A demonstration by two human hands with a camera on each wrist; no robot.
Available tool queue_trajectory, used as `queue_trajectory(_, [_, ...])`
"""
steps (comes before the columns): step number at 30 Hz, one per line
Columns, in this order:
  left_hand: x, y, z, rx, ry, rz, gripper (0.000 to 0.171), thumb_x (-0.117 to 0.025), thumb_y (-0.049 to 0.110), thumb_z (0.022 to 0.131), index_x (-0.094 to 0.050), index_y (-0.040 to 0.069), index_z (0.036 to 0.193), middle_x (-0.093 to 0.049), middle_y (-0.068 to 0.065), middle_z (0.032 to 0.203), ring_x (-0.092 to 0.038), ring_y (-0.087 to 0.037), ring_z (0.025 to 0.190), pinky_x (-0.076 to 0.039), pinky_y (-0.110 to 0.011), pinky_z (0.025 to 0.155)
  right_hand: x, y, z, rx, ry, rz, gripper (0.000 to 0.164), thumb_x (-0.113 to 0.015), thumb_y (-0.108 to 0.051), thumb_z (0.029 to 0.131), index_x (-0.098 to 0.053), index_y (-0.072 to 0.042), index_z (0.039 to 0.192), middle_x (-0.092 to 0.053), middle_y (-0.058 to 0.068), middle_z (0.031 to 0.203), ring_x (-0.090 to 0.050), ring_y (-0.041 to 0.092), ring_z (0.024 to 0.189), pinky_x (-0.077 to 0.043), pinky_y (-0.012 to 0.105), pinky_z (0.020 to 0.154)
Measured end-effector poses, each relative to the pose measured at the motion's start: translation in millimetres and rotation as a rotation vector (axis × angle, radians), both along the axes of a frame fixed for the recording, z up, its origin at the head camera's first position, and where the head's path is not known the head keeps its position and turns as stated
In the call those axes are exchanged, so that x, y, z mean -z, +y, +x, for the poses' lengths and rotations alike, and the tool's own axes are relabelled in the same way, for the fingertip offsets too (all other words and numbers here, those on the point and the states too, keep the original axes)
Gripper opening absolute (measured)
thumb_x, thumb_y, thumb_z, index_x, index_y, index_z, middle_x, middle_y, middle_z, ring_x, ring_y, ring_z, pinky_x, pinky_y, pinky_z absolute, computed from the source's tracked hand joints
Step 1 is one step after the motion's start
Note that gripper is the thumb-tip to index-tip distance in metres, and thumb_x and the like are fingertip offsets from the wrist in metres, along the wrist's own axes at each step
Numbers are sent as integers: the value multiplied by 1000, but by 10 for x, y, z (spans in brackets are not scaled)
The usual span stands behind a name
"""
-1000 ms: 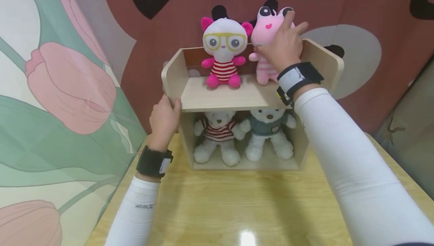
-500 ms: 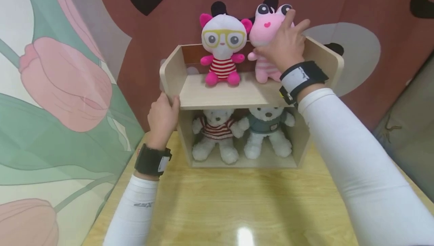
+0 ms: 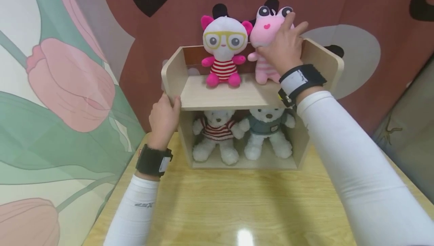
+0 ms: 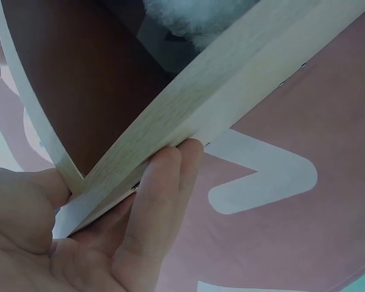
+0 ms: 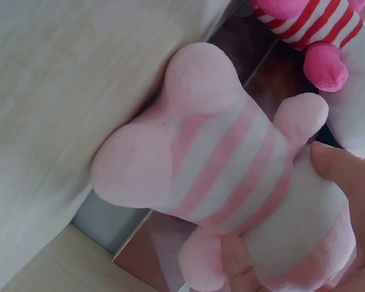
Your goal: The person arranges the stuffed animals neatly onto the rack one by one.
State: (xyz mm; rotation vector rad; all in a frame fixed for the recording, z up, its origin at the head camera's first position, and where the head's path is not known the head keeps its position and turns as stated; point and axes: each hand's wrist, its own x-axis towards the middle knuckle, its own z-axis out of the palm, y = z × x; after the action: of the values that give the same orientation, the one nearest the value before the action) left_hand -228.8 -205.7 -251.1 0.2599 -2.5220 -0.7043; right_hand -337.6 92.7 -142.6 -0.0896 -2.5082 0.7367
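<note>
My left hand (image 3: 164, 119) grips the left side of a pale wooden two-tier shelf (image 3: 217, 97). In the left wrist view, the thumb is on the inner side of the board's edge and the fingers lie along its outside. With my right hand (image 3: 286, 48) I hold a pink plush frog (image 3: 266, 31) with big eyes, which sits on the upper tier at the right. In the right wrist view, thumb and finger are on opposite sides of its head, above the striped body (image 5: 231, 158). Part of its right side is hidden behind the hand.
A white-and-pink plush with yellow glasses (image 3: 223, 40) sits beside the frog. Below, two white plush bears sit side by side, one in a striped top (image 3: 218, 131), one in blue (image 3: 269, 125). The shelf stands on a wooden table (image 3: 217, 200) against a printed wall.
The head view shifts slightly. Both hands keep their places on the shelf and the plush frog, which stays on the upper tier.
</note>
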Motion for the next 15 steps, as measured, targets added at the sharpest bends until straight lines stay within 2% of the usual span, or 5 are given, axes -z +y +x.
queue_trajectory(9, [-20, 8, -22, 12, 9, -10, 44, -43, 38, 106, -55, 0, 125, -66, -20, 93, -68, -38, 87, -51, -53, 71, 13, 9, 27, 15, 26, 11, 113, -74, -52, 81, 2, -12, 155, -15, 27, 147, -49, 46, 124, -39, 45, 112])
queue_trajectory(15, [-26, 2, -25, 23, 1, -3, 46, -41, 38, 106, -55, 0, 126, -67, -20, 95, -68, -38, 87, -51, -52, 72, -8, 21, 53, 0, 0, 15, 114, -73, -50, 83, 5, -13, 156, -12, 27, 148, -51, 46, 122, -43, 46, 109])
